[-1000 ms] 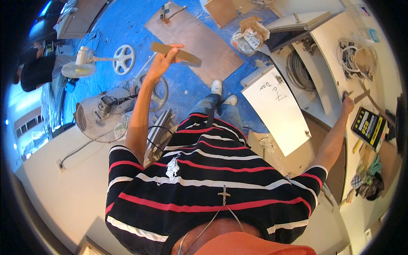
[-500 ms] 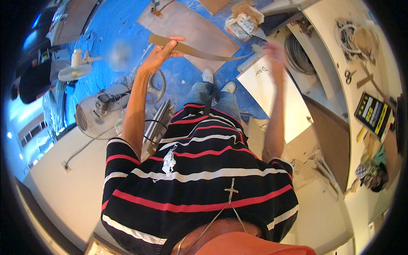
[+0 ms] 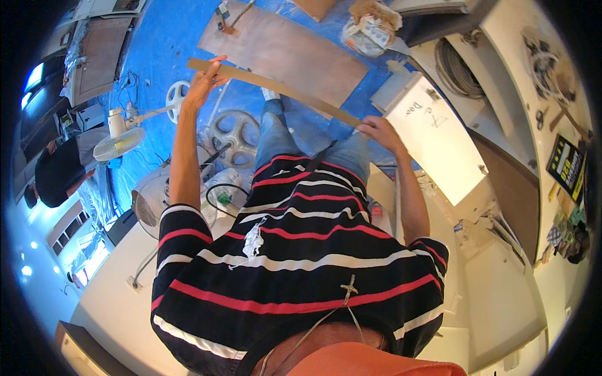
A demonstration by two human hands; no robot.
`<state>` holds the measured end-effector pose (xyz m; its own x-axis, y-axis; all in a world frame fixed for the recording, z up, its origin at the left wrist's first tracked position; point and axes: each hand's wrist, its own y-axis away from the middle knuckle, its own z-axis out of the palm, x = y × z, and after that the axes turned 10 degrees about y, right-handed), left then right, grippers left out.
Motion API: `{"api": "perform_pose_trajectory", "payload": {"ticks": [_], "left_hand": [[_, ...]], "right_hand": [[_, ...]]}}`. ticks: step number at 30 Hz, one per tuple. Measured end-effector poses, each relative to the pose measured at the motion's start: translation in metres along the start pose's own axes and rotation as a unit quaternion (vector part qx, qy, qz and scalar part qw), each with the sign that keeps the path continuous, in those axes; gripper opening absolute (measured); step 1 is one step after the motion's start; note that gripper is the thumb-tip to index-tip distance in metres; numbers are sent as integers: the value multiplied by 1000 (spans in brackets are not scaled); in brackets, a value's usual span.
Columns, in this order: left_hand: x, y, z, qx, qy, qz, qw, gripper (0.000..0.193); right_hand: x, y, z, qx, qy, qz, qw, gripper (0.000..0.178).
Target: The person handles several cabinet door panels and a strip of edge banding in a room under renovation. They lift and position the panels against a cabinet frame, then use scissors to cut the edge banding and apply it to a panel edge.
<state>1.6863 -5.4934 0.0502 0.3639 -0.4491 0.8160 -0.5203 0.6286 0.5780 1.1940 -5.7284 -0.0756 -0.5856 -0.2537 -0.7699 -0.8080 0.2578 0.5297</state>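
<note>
A long, thin, flat brown strip (image 3: 283, 89) stretches nearly straight between my two hands, sloping down to the right. My left hand (image 3: 203, 83) pinches it near its far left end, with a short piece sticking out past the fingers. My right hand (image 3: 382, 134) grips the other end between thumb and fingers. The strip is held in the air above a brown board (image 3: 282, 50) that lies on the blue floor sheeting.
To the right, a white panel with handwriting (image 3: 433, 138) leans by an open cabinet holding a coiled hose (image 3: 459, 70). At left stand fans (image 3: 119, 145) and a spoked wheel (image 3: 232, 139). Another person (image 3: 59, 166) is far left. Scissors (image 3: 539, 119) and tools lie far right.
My right hand, blurred and farther away before, has come nearer and now grips the strip's right end. The strip has gone from curved to nearly straight. My left hand has moved left.
</note>
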Motion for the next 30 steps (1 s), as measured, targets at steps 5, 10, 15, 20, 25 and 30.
{"api": "perform_pose_trajectory", "payload": {"ticks": [5,10,15,20,25,30], "left_hand": [[-60,-128,-112,-27,24,-82,996,54],[-112,-236,-194,-74,75,-198,974,50],[-153,-326,-235,-92,40,-207,973,45],[-235,-407,-241,-48,-40,-187,980,40],[-343,-491,-239,-8,-2,-180,984,32],[-433,-561,-246,30,-41,-170,984,27]], "right_hand": [[8,-53,37,47,21,124,991,32],[-4,-120,108,83,20,270,959,21],[20,-166,146,88,109,272,952,30],[102,-252,157,84,130,331,931,34],[223,-348,171,139,221,253,932,22],[332,-424,186,119,210,258,936,26]]}}
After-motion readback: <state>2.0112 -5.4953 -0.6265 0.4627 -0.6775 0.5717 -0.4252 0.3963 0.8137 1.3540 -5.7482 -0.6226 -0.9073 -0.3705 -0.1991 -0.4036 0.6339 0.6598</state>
